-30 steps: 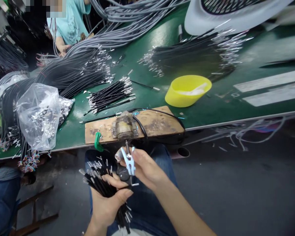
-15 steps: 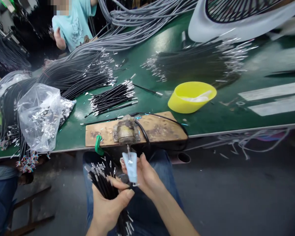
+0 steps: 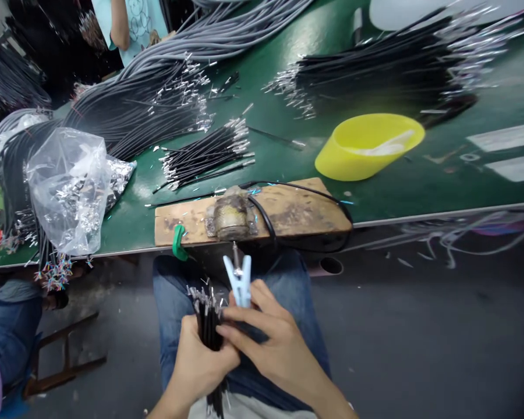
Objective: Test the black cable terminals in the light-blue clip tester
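Note:
My left hand [image 3: 203, 358] is wrapped around an upright bundle of short black cables [image 3: 208, 320] with silvery tips, above my lap. From the right, my right hand [image 3: 273, 337] reaches across to the bundle, its thumb and forefinger pinched at a black cable near the top. Just past these fingers is a light blue clothespin [image 3: 241, 285], its forked end toward the metal shaft [image 3: 236, 250] of a small motor [image 3: 231, 216]. Whether other right-hand fingers touch the clothespin is hidden. The motor sits on a wooden board [image 3: 292, 212] at the table edge.
A green clamp [image 3: 179, 243] grips the board's left side. On the green table [image 3: 283, 157] lie a pile of short black cables [image 3: 209, 152], a larger pile [image 3: 375, 70], a yellow cup [image 3: 353, 154] and a plastic bag [image 3: 67, 192]. Another person [image 3: 135, 26] is across the table.
My right hand has moved from behind the clothespin leftward to the bundle. The left hand's thumb and forefinger, which reached toward the clothespin, have drawn back around the cables. The clothespin has turned.

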Demonstrator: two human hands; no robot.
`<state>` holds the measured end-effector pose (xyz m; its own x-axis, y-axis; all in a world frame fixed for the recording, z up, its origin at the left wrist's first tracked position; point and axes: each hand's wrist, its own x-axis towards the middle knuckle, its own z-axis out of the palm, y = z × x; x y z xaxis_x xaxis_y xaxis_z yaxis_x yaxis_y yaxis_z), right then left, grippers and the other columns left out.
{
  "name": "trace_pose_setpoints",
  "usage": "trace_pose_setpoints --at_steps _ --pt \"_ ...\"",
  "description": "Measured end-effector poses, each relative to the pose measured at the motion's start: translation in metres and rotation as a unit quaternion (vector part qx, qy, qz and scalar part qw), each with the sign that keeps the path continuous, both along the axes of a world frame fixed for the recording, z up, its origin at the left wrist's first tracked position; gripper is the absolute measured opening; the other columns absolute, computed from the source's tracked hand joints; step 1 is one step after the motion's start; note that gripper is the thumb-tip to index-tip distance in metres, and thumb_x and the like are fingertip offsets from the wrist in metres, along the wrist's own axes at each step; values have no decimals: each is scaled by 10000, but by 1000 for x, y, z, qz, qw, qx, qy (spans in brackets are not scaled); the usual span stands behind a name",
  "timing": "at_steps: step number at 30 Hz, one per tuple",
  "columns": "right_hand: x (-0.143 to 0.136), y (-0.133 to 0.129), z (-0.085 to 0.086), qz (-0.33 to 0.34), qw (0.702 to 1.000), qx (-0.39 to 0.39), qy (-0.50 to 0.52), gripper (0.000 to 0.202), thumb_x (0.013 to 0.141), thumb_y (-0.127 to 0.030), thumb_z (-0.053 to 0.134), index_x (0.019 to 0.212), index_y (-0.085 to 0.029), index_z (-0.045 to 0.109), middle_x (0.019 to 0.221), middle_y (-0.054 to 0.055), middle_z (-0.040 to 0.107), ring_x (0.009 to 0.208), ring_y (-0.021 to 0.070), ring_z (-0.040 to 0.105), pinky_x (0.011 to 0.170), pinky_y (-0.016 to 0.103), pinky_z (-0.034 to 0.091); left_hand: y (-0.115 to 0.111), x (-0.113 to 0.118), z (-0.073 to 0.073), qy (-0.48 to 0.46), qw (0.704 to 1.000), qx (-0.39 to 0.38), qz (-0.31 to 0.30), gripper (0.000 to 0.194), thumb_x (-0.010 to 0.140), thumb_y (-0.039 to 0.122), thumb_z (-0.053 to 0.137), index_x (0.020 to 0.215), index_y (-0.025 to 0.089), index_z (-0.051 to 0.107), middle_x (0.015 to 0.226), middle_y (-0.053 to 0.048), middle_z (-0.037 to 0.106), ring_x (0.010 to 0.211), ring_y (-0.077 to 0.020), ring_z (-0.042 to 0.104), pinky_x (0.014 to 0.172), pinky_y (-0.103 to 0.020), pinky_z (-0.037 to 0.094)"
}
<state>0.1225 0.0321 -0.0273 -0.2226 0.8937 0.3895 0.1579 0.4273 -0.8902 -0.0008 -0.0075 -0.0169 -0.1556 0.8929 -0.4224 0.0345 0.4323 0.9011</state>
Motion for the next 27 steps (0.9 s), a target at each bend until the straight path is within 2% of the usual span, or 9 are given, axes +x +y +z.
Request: trace_pose_setpoints --at_steps 2,5,8,10,13,15,18,24,27 --pt "0 1 0 5 1000 -12 18 77 763 -154 623 725 -214 652 686 22 575 680 177 511 647 306 445 -2 0 -2 4 1000 -6 12 70 574 94 652 536 97 593 500 19 505 450 -61 419 411 -169 331" --pt "-2 0 -3 -18 992 -80 100 111 799 -203 590 692 -201 620 666 19 536 656 169 494 611 288 416 -4 -2 -2 4 999 -4 42 124 585 166 702 593 110 592 534 17 516 492 -74 451 467 -182 383" --pt "-10 -4 -7 -27 950 -204 237 179 800 -318 595 679 -189 614 709 31 515 673 168 494 598 275 403 -5 -2 -2 -17 998 1 57 216 603 275 737 671 127 596 542 20 515 479 -79 464 483 -206 410" --pt "-17 -6 -9 12 879 -317 356 213 759 -395 633 697 -192 623 688 19 506 603 148 485 546 260 404 -6 0 -3 -40 998 -2 55 277 612 350 740 708 136 591 515 30 492 422 -71 435 432 -214 385" --pt "-25 -8 -10 98 737 -459 486 246 671 -426 703 707 -196 626 594 -21 476 441 102 417 418 231 367 -7 3 -7 -69 996 -8 48 340 636 426 720 767 147 579 476 46 464 382 -63 411 407 -213 355" --pt "-26 -8 -11 119 695 -499 504 271 613 -409 748 692 -177 632 575 -20 482 447 104 436 410 222 370 -7 3 -9 -86 996 -11 38 357 658 463 697 763 149 563 433 57 436 360 -54 388 393 -205 325" --pt "-20 -5 -15 89 729 -483 477 276 594 -387 765 683 -156 643 573 -12 491 515 114 459 456 216 388 -7 1 -8 -112 993 -22 15 382 673 502 671 714 141 552 395 64 403 326 -39 352 360 -192 282" --pt "1 4 -12 52 914 -274 294 223 719 -389 666 708 -166 656 665 25 530 600 143 468 527 252 401 -3 -2 3 -145 988 -58 11 430 652 540 671 715 158 484 539 34 499 322 -5 317 325 -169 284" --pt "5 5 -8 55 946 -227 225 211 758 -337 643 637 -167 617 634 26 529 583 144 486 516 253 398 0 0 7 -154 986 -65 6 449 629 563 675 683 160 486 538 22 512 323 -11 312 322 -182 288"
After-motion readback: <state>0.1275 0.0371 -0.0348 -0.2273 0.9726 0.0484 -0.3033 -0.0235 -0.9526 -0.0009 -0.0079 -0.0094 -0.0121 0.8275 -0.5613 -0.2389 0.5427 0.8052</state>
